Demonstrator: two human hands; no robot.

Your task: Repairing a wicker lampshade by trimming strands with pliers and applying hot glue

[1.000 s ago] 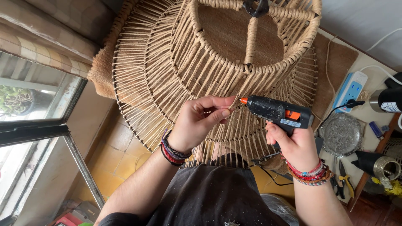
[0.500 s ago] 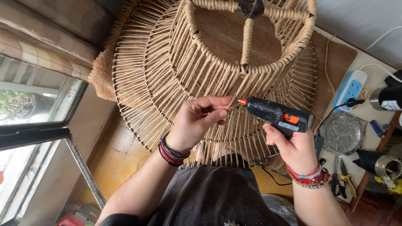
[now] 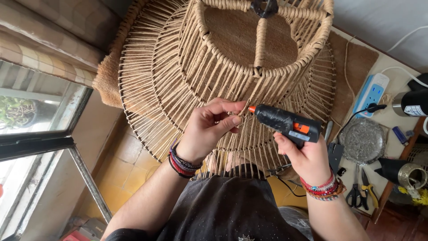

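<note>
Behind left hand [image 3: 209, 129]: cord hidden; glue gun [image 3: 285, 122] nozzle touching thumb.

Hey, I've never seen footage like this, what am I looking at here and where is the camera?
The camera sits on a person's head and looks down at their own two bare hands. The right hand holds a black glue gun with an orange tip. The left hand pinches a strand on a big woven twine lampshade frame, right at the tip. On the table to the right lie a power strip, a glass dish and scissors.
</note>
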